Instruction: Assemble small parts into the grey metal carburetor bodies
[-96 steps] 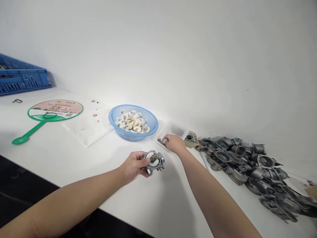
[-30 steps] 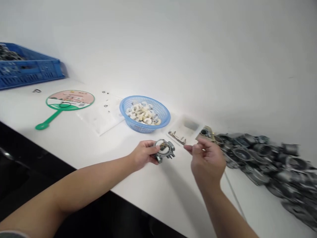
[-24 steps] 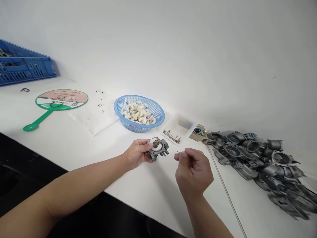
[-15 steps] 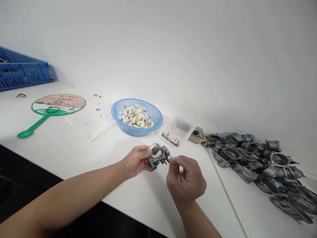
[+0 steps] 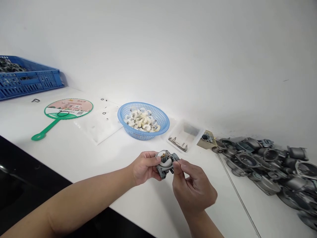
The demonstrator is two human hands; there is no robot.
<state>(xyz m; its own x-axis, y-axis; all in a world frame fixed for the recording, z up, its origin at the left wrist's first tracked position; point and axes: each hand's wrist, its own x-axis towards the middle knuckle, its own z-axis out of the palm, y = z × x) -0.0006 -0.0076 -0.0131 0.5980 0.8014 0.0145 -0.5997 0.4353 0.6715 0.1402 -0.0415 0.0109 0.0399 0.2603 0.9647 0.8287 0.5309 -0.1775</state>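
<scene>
My left hand point(image 5: 145, 167) is closed around a small grey metal carburetor body point(image 5: 165, 163) with a white ring on top, held just above the white table point(image 5: 81, 155). My right hand point(image 5: 192, 188) is up against the part's right side, thumb and forefinger pinched at it; a thin metal pin was in that pinch a moment ago and is too small to see now. Behind the hands lies a clear tray point(image 5: 184, 135) with several thin metal pins. A blue basket point(image 5: 143, 120) of white rings stands to its left.
A heap of grey metal castings point(image 5: 267, 163) covers the table's right side. A green-handled paper fan point(image 5: 61, 112) and a clear plastic bag point(image 5: 100, 124) lie to the left. A blue crate point(image 5: 24, 79) stands at the far left. The table's front edge drops to dark floor.
My right hand left the pin tray with a thin pin pinched, came back toward me and closed in on the carburetor body. My left hand kept holding the part.
</scene>
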